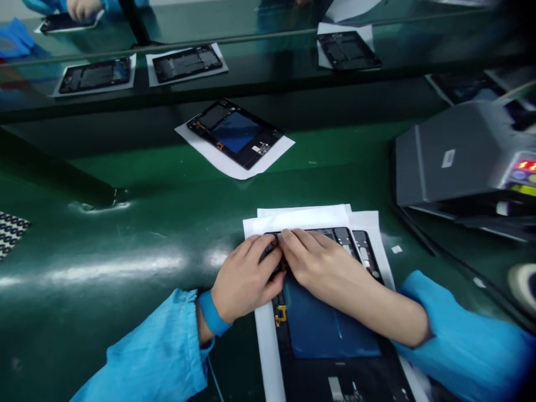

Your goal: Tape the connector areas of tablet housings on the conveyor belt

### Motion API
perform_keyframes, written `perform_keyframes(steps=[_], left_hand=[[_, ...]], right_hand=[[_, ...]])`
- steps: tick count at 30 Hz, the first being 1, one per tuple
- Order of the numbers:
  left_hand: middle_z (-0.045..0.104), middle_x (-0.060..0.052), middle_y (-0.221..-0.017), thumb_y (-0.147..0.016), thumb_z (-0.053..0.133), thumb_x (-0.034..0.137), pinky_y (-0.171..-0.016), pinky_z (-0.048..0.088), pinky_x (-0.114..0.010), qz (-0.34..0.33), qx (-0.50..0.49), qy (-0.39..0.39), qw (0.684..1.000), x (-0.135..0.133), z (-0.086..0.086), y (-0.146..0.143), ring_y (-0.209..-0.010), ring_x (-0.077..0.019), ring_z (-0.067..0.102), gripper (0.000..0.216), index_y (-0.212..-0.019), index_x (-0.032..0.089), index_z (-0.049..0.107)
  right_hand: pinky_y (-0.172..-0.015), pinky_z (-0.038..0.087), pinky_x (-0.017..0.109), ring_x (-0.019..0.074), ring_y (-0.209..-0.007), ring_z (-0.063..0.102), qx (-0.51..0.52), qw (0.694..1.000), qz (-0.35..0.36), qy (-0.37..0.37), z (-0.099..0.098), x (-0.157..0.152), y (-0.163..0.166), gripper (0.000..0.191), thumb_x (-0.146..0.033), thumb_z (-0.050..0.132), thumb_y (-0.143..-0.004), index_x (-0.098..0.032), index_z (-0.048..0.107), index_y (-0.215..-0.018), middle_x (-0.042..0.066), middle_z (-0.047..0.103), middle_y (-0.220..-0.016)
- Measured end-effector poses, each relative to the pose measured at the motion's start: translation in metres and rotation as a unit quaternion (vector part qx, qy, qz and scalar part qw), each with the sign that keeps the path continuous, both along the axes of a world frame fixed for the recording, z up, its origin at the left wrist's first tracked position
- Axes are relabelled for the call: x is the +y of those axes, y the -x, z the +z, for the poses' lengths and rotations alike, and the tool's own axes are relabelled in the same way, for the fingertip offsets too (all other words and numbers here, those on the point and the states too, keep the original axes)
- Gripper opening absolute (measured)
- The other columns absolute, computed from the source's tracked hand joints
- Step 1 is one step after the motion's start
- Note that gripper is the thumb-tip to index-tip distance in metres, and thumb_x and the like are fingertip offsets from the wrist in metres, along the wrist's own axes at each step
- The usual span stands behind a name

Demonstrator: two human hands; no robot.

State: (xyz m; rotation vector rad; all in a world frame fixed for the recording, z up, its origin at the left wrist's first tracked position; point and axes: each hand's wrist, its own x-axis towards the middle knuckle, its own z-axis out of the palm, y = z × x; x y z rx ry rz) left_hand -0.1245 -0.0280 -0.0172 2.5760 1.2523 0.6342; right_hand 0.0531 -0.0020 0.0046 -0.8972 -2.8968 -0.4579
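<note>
An opened tablet (335, 329) lies in front of me, its blue-covered battery and an orange flex cable (281, 315) showing. My left hand (249, 276), a blue band round its wrist, is closed on the tablet's upper left corner, thumb over the edge. Against it, my right hand (314, 259) presses its bunched fingertips down at the same corner. Whatever lies under those fingertips is hidden. Beneath the tablet are white sheets (263, 340), and part of a second tablet (368, 254) peeks out on the right.
Another opened tablet (234, 131) rests on white paper farther back. Several more lie along the raised shelf (268, 84). At right stands a grey machine (452, 159) with a lit red display and a cable. A green post (54, 173) is at left; a co-worker's hand (84, 8) shows at top left.
</note>
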Motion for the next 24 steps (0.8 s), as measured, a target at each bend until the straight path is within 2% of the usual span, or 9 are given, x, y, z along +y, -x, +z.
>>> perform_keyframes(steps=[3, 6, 9, 11, 13, 15, 17, 20, 24], left_hand=[[0.055, -0.015, -0.12, -0.086, 0.053, 0.022, -0.095, 0.049, -0.043, 0.003, -0.01, 0.015, 1.0, 0.002, 0.002, 0.001, -0.112, -0.0289, 0.052, 0.028, -0.112, 0.012, 0.059], [0.052, -0.014, -0.126, -0.088, 0.056, 0.026, -0.1, 0.045, -0.045, 0.037, -0.048, 0.05, 0.997, -0.005, 0.005, 0.014, -0.118, -0.0282, 0.049, 0.037, -0.123, 0.016, 0.053], [0.046, -0.009, -0.136, -0.086, 0.06, 0.032, -0.106, 0.039, -0.044, 0.137, -0.128, 0.176, 0.966, -0.03, 0.011, 0.037, -0.124, -0.0276, 0.046, 0.047, -0.131, 0.026, 0.047], [0.044, -0.006, -0.141, -0.089, 0.057, 0.036, -0.105, 0.041, -0.041, 0.196, -0.234, 0.314, 0.899, -0.051, 0.019, 0.049, -0.126, -0.0272, 0.046, 0.047, -0.134, 0.032, 0.044], [0.046, -0.006, -0.141, -0.09, 0.053, 0.045, -0.101, 0.045, -0.041, 0.22, -0.345, 0.444, 0.797, -0.066, 0.03, 0.048, -0.124, -0.0291, 0.048, 0.048, -0.135, 0.032, 0.044], [0.048, -0.008, -0.139, -0.089, 0.052, 0.05, -0.099, 0.046, -0.042, 0.223, -0.405, 0.533, 0.709, -0.072, 0.04, 0.033, -0.123, -0.0313, 0.049, 0.052, -0.136, 0.029, 0.045], [0.051, -0.009, -0.136, -0.088, 0.054, 0.049, -0.103, 0.042, -0.043, 0.204, -0.412, 0.583, 0.67, -0.067, 0.048, 0.011, -0.125, -0.0315, 0.047, 0.054, -0.137, 0.026, 0.046], [0.051, -0.007, -0.136, -0.089, 0.055, 0.043, -0.107, 0.037, -0.043, 0.153, -0.378, 0.6, 0.689, -0.052, 0.051, -0.02, -0.126, -0.0299, 0.045, 0.052, -0.137, 0.024, 0.045], [0.048, -0.007, -0.137, -0.083, 0.064, 0.036, -0.109, 0.031, -0.046, 0.141, -0.263, 0.5, 0.813, -0.042, 0.044, -0.035, -0.127, -0.0314, 0.041, 0.06, -0.138, 0.026, 0.043]], right_hand=[[-0.081, 0.049, 0.041, 0.0315, -0.102, 0.055, 0.011, 1.0, -0.008, 0.016, 0.001, -0.005, -0.006, 0.033, -0.006, 0.045, -0.083, 0.001, 0.063, -0.11, 0.02, 0.058, -0.115], [-0.093, 0.044, 0.043, 0.0291, -0.113, 0.05, 0.077, 0.995, 0.009, 0.061, 0.006, -0.017, -0.033, 0.031, -0.012, 0.044, -0.089, -0.011, 0.062, -0.114, 0.01, 0.058, -0.122], [-0.086, 0.046, 0.034, 0.0223, -0.102, 0.057, 0.159, 0.982, -0.074, 0.068, 0.007, -0.041, -0.079, 0.023, -0.018, 0.044, -0.095, -0.016, 0.064, -0.106, 0.006, 0.063, -0.111], [-0.066, 0.045, 0.028, 0.0176, -0.078, 0.061, 0.165, 0.965, -0.197, 0.049, 0.002, -0.059, -0.109, 0.025, -0.031, 0.045, -0.097, -0.014, 0.064, -0.096, 0.006, 0.066, -0.092], [-0.051, 0.036, 0.027, 0.0151, -0.06, 0.058, 0.144, 0.949, -0.274, 0.058, -0.007, -0.071, -0.131, 0.04, -0.045, 0.039, -0.099, -0.014, 0.062, -0.089, 0.005, 0.063, -0.079], [-0.047, 0.031, 0.027, 0.0147, -0.055, 0.055, 0.134, 0.946, -0.281, 0.096, -0.018, -0.074, -0.14, 0.049, -0.053, 0.031, -0.099, -0.015, 0.06, -0.085, 0.004, 0.06, -0.072], [-0.048, 0.03, 0.027, 0.0147, -0.053, 0.054, 0.139, 0.946, -0.263, 0.126, -0.027, -0.071, -0.14, 0.051, -0.054, 0.027, -0.099, -0.017, 0.055, -0.079, 0.003, 0.056, -0.068], [-0.048, 0.028, 0.027, 0.0152, -0.051, 0.052, 0.138, 0.948, -0.248, 0.146, -0.032, -0.062, -0.133, 0.047, -0.052, 0.027, -0.099, -0.019, 0.049, -0.073, 0.002, 0.053, -0.064], [-0.05, 0.03, 0.027, 0.0157, -0.051, 0.053, 0.143, 0.951, -0.233, 0.146, -0.031, -0.058, -0.131, 0.042, -0.046, 0.024, -0.099, -0.019, 0.045, -0.074, 0.0, 0.051, -0.063]])
